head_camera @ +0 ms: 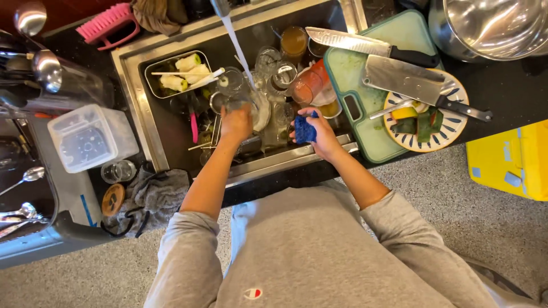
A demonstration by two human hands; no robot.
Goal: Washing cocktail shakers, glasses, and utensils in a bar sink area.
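Over the steel sink (149, 122), the left hand (237, 122) grips a clear drinking glass (238, 98) under a thin stream of tap water (237, 48); whether the glass stands upright or tilts cannot be told. The right hand (319, 132) closes around a blue, rough-textured sponge (305, 130) just beside the sink's front rim. Glasses and cups crowd the basin. To the right, a green cutting board (365, 97) carries a long knife (371, 47), blade pointing left, and a broad cleaver (419, 85) lies across a patterned round plate (451, 134)
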